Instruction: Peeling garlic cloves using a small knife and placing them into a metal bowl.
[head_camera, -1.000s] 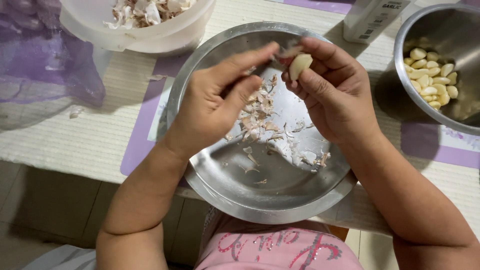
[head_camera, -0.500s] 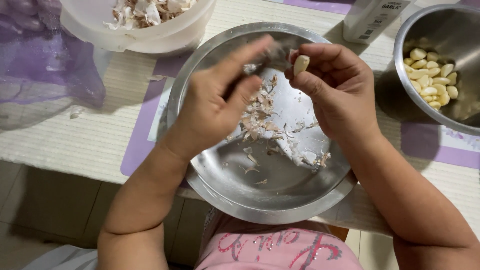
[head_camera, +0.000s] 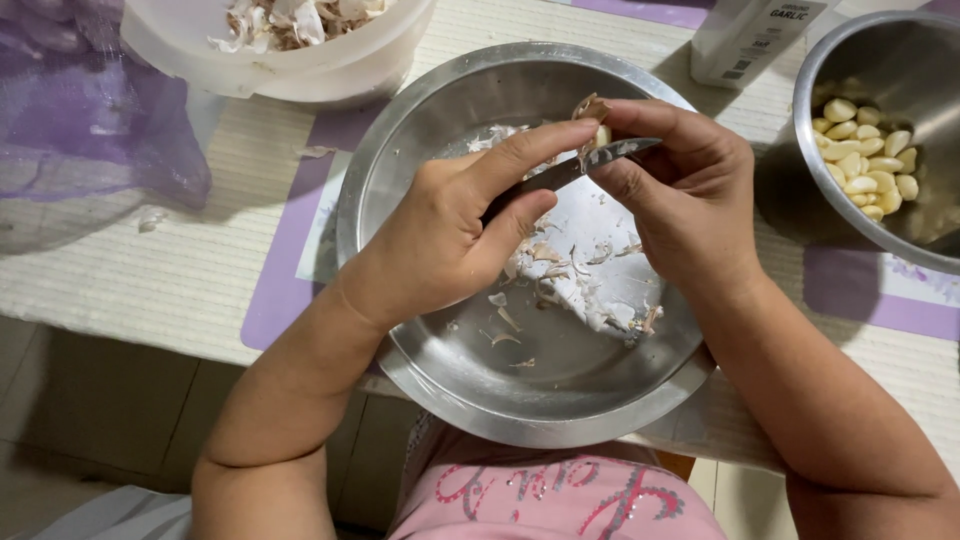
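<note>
Head view: left hand (head_camera: 450, 240) grips a small steel-bladed knife (head_camera: 590, 162), forefinger laid along the blade. Right hand (head_camera: 680, 200) pinches a pale, partly skinned garlic clove (head_camera: 598, 128) against the blade, above a wide shallow steel bowl (head_camera: 420, 120) littered with papery peel. Deep steel bowl of peeled cloves (head_camera: 870, 160) at right; white plastic tub of skins (head_camera: 290, 60) top left.

The right hand (head_camera: 690, 200) hides most of the garlic clove (head_camera: 596, 125), the left hand (head_camera: 450, 235) covers the knife (head_camera: 590, 162) handle, and beside the right hand the steel bowl of peeled cloves (head_camera: 880, 140) is cut by the edge.
</note>
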